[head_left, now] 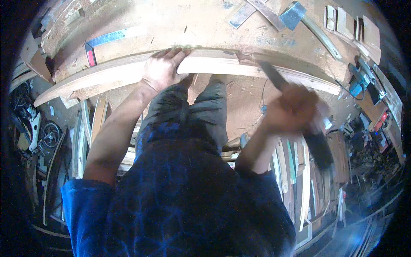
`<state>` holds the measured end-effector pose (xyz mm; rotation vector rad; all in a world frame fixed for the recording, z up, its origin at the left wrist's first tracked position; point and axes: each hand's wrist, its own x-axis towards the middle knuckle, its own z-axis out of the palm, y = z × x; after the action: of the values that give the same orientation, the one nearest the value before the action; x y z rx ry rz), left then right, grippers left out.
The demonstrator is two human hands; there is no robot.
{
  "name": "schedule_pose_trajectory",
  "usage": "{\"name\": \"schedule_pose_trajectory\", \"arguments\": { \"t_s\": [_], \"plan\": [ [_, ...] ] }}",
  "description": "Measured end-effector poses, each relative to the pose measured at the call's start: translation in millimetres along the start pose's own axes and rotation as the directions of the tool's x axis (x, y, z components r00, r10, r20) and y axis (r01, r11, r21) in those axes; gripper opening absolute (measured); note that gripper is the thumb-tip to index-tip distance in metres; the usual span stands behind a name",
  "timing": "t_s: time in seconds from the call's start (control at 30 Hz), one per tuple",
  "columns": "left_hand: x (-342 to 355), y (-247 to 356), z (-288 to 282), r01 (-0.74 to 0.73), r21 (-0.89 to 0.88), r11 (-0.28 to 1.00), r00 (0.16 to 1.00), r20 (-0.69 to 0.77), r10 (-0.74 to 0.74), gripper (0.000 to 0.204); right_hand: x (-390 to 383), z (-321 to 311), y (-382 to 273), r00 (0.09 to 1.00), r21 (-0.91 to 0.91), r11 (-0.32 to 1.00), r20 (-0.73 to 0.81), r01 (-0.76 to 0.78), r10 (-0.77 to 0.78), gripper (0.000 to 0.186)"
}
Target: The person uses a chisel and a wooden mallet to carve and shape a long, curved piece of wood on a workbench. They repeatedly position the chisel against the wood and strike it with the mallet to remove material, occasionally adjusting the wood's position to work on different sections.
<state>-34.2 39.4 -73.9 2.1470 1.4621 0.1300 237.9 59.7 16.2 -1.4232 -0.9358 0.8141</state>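
My left hand (165,66) grips a long pale wooden board (214,64) lying crosswise before me, fingers bent over its far edge. A notch shows in the board right of that hand. My right hand (291,109), blurred by motion, is closed on a long dark tool (272,73), whose narrow upper end reaches to the board near the notch; its exact kind is unclear. Beyond the board on the wooden work surface (171,30) lie a steel square (105,38), two crossed flat metal strips (254,13) and a hatchet (295,15) with a long wooden handle.
Stacked wood offcuts (351,34) stand at the back right, a blue power tool (355,85) at the right. Timber strips (304,184) lie on both sides of my legs. At the far left is a dark wheel (50,133) with white machine parts (34,128).
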Motion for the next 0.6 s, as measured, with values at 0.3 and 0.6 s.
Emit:
{"name": "schedule_pose_trajectory", "arguments": {
  "t_s": [0.3, 0.6],
  "plan": [
    [-3.7, -0.8, 1.8, -0.007, 0.015, 1.000, 0.999, -0.048, 0.008, 0.051, 10.3, 12.0, -62.1, 0.988, 0.270, 0.953, 0.027, 0.139, -0.152, 0.038],
    [-2.7, 3.4, -0.5, 0.069, -0.009, 0.998, 0.996, 0.056, -0.068, 0.050, 2.4, 10.9, -26.9, 0.991, 0.135, 0.981, -0.028, 0.136, -0.133, 0.030]
  ]
}}
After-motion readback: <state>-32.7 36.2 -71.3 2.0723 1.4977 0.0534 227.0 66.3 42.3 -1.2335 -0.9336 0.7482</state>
